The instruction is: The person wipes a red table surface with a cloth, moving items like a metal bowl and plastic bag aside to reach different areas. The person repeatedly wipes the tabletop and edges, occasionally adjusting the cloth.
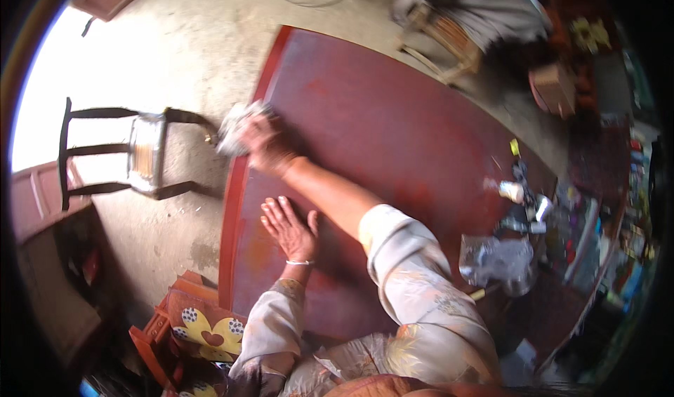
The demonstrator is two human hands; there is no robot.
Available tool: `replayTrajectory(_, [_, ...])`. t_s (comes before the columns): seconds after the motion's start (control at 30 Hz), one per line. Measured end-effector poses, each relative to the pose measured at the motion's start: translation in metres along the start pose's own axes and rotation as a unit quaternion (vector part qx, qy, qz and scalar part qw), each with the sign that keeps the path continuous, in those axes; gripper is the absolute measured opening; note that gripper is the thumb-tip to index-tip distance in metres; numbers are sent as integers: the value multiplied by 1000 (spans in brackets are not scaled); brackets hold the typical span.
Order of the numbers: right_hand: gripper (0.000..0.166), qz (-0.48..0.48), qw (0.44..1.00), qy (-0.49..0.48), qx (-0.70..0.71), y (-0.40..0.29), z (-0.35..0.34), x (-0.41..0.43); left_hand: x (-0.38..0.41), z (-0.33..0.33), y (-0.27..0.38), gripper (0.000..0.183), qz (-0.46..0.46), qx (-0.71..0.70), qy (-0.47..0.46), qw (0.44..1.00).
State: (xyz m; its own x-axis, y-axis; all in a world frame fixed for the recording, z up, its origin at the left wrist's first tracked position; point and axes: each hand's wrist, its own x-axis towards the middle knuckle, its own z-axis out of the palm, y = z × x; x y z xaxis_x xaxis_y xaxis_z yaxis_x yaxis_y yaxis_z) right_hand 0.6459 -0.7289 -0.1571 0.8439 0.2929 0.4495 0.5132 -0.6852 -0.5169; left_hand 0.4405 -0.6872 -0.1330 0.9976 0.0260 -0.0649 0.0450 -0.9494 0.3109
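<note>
A dark red wooden table (358,107) with a brighter red edge spans the middle of the view. My right hand (268,144) reaches over to its left edge and grips a bunched, whitish cloth (239,126), which is blurred and hangs partly past that edge. Nearer to me, my left hand (291,232) rests palm down on the tabletop with its fingers apart, holding nothing. A pale bangle circles the left wrist.
A dark wooden chair (147,155) stands on the concrete floor beyond the left edge. Small items and a clear plastic container (495,260) sit at the table's right end. Near my left arm is a seat with a flower-patterned cushion (208,328). A wooden stool (442,39) stands beyond the far side.
</note>
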Motion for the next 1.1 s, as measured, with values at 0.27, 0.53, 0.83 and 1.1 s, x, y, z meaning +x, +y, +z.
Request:
replayTrajectory(0.27, [48, 124, 970, 192, 85, 30, -157, -66, -3, 1, 3, 81, -18, 30, -2, 999])
replayTrajectory(0.53, [54, 501, 794, 109, -326, 192, -297, -215, -3, 0, 0, 81, -20, 42, -8, 999])
replayTrajectory(0.83, [59, 354, 896, 220, -157, 188, -173, -122, 2, -4, -3, 78, 11, 64, 22, 998])
replayTrajectory(1.1, [51, 172, 977, 42, -121, 53, -148, -154, -7, 67, -52, 79, 9, 118, -14, 993])
